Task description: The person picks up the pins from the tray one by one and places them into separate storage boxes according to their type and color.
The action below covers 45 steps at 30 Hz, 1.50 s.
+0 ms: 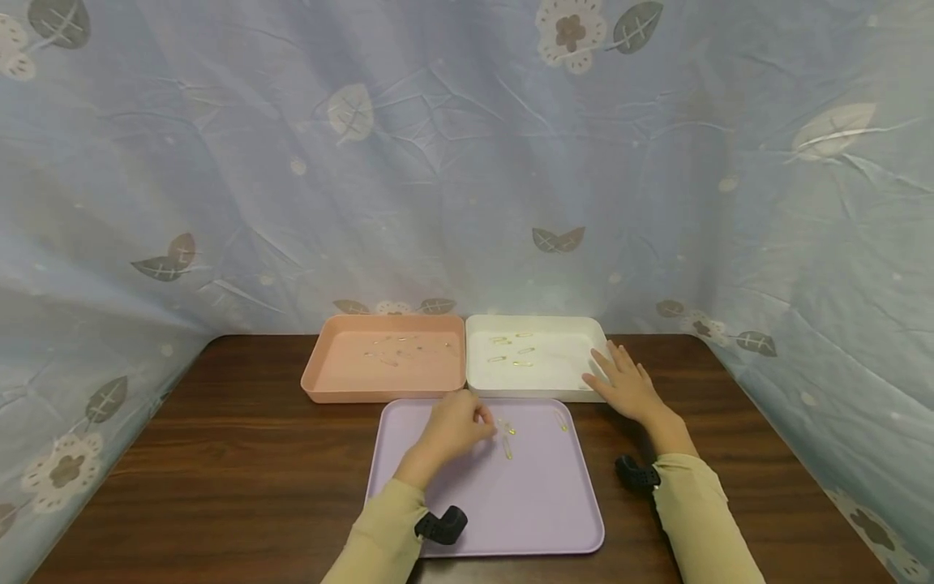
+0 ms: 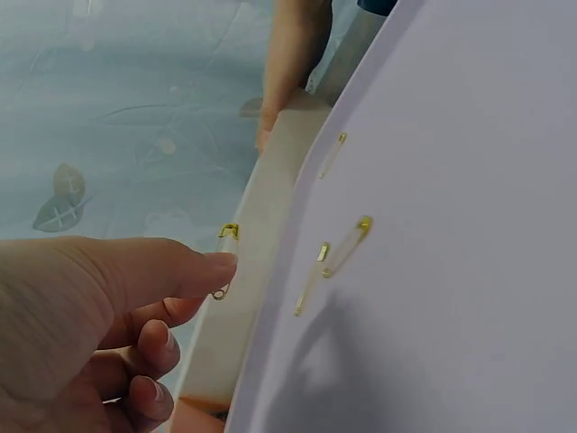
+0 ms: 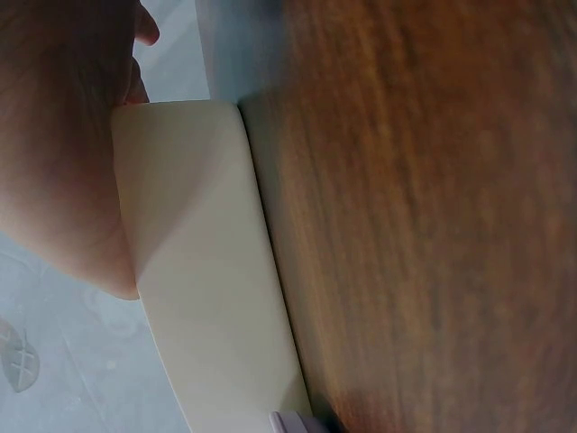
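Note:
My left hand (image 1: 454,425) is over the purple tray (image 1: 525,503), pinching a gold safety pin (image 2: 228,262) between thumb and forefinger. Below it on the tray lie two gold safety pins (image 2: 349,245) close together, and another safety pin (image 1: 561,420) lies near the far right corner. My right hand (image 1: 627,388) rests with spread fingers on the right front corner of the white tray (image 1: 565,396); its palm shows against that tray's rim in the right wrist view. Several gold safety pins (image 1: 522,363) lie inside the white tray.
A pink tray (image 1: 383,396) holding several small pins (image 1: 400,353) stands left of the white tray, behind the purple one. All three are on a dark wooden table (image 1: 219,470). A patterned cloth (image 1: 467,178) hangs behind the table and along its sides.

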Available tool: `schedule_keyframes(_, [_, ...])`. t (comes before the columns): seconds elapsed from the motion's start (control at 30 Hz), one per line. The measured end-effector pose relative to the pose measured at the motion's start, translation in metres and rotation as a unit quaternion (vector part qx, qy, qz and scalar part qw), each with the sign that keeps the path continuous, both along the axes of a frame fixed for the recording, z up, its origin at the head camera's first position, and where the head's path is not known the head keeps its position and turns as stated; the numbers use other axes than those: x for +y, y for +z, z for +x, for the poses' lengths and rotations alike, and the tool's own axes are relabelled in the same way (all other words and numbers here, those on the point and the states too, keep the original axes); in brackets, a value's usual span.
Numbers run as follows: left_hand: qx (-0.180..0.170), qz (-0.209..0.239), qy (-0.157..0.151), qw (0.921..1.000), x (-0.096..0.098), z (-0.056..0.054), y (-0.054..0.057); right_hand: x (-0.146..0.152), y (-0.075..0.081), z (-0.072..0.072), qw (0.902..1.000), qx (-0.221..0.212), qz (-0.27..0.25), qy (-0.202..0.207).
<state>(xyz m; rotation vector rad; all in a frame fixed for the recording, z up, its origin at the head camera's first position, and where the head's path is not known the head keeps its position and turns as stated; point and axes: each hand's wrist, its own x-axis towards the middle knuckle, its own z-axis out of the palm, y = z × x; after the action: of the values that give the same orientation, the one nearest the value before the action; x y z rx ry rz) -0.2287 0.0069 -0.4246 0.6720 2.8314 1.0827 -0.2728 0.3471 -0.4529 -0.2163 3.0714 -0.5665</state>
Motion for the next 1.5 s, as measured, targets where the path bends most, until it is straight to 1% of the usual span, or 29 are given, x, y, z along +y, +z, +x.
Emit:
schedule_keyframes(0.13, [0.006, 0.008, -0.001, 0.9999, 0.002, -0.008, 0.006, -0.001, -0.001, 0.000, 1.0000, -0.002, 0.000, -0.001])
schedule_keyframes(0.2, [0.017, 0.008, -0.002, 0.9998, 0.002, -0.013, 0.009, 0.000, -0.002, 0.000, 1.0000, 0.000, 0.000, -0.001])
schedule_keyframes(0.3, [0.024, 0.010, 0.001, 0.9997, 0.003, -0.020, 0.013, 0.000, -0.003, 0.000, 1.0000, 0.003, -0.006, -0.003])
schedule_keyframes(0.53, [0.034, -0.001, 0.024, 0.9991, 0.005, -0.039, 0.023, 0.001, -0.004, -0.001, 0.9999, 0.011, -0.007, -0.004])
schedule_keyframes(0.67, [0.037, 0.005, 0.040, 0.9985, 0.005, -0.052, 0.025, 0.001, -0.003, -0.002, 1.0000, 0.007, -0.003, -0.003])
schedule_keyframes(0.77, [0.032, 0.014, 0.053, 0.9980, 0.004, -0.063, 0.027, 0.001, -0.003, -0.003, 1.0000, 0.003, 0.002, -0.002])
schedule_keyframes(0.87, [0.018, 0.032, 0.066, 0.9971, 0.003, -0.073, 0.030, 0.002, -0.002, -0.004, 0.9999, 0.005, 0.010, -0.004])
schedule_keyframes(0.97, [0.001, 0.051, 0.077, 0.9957, 0.004, -0.083, 0.032, 0.001, 0.000, -0.004, 0.9999, 0.008, 0.007, -0.005])
schedule_keyframes(1.07, [-0.013, 0.055, 0.086, 0.9947, 0.006, -0.091, 0.032, 0.000, 0.001, -0.003, 1.0000, 0.007, 0.004, -0.004])
schedule_keyframes(1.17, [-0.019, 0.050, 0.089, 0.9946, 0.009, -0.099, 0.031, 0.000, 0.001, -0.003, 1.0000, 0.005, 0.001, -0.003])
schedule_keyframes(1.3, [-0.017, 0.036, 0.094, 0.9948, 0.016, -0.112, 0.028, 0.002, -0.001, -0.003, 1.0000, 0.006, -0.001, -0.007])
schedule_keyframes(1.43, [-0.019, 0.020, 0.108, 0.9937, 0.021, -0.124, 0.024, 0.002, -0.002, -0.002, 1.0000, 0.003, -0.001, -0.005])
schedule_keyframes(1.5, [-0.020, 0.019, 0.115, 0.9930, 0.024, -0.129, 0.023, 0.001, -0.002, -0.002, 1.0000, 0.002, -0.001, -0.004])
